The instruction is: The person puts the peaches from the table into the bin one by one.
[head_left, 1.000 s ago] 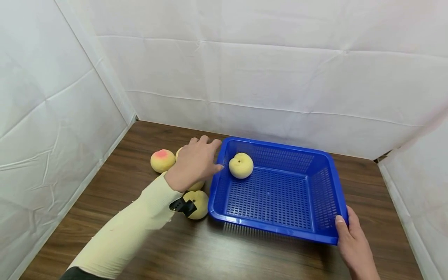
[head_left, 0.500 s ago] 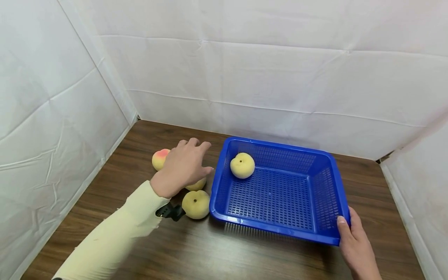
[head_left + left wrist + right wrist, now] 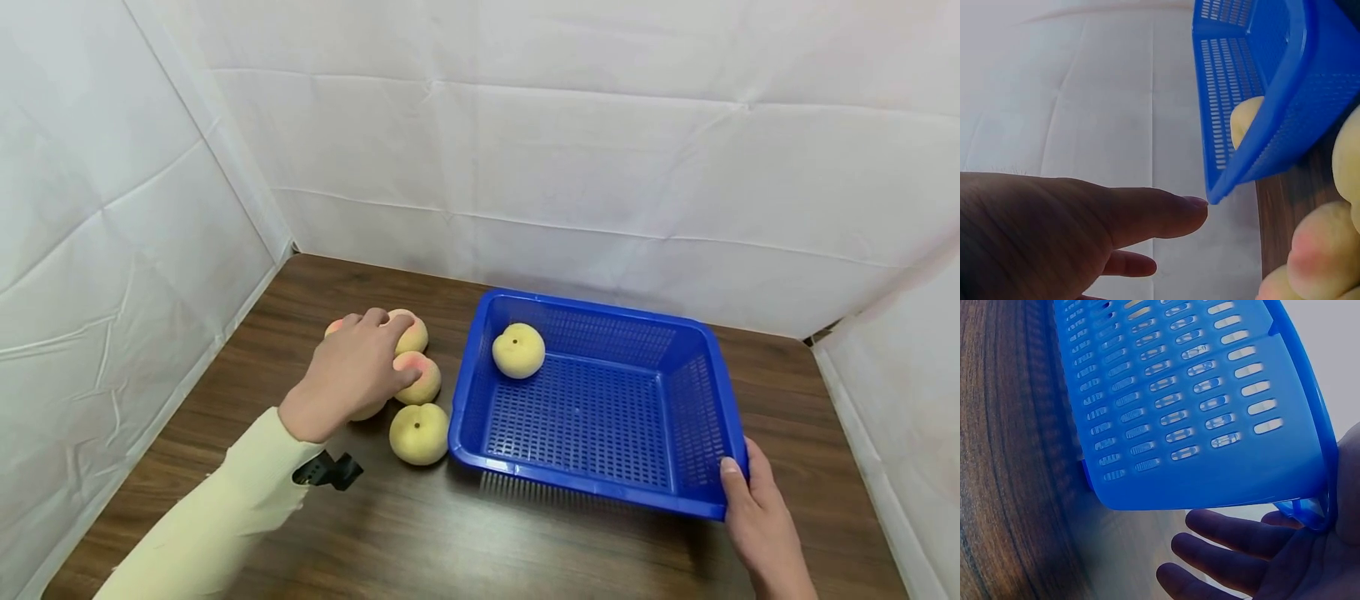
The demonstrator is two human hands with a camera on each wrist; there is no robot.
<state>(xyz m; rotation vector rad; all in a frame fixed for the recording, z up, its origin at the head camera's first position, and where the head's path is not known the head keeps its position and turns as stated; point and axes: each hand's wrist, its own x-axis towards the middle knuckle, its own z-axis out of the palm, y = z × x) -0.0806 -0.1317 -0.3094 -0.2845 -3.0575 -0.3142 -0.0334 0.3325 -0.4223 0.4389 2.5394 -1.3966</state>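
My left hand (image 3: 348,371) hovers palm down over a cluster of peaches, fingers spread and gently bent, holding none of them. Under and beside it show a back peach (image 3: 412,335), a pink-topped peach (image 3: 424,382) near the thumb and a front peach (image 3: 418,435); others are partly hidden by the hand. In the left wrist view the thumb (image 3: 1160,212) sticks out straight. My right hand (image 3: 767,521) grips the near right corner of a blue plastic basket (image 3: 592,486), thumb over the rim. One yellow peach (image 3: 519,351) sits in the basket's far left corner.
A dark wood table (image 3: 525,558) carries everything. White cloth walls (image 3: 570,167) enclose it at the back and both sides. The basket's left side stands right beside the front peach.
My left hand has moved left and slightly down, away from the basket's left rim and over the peaches. The right hand and basket hold nearly the same place.
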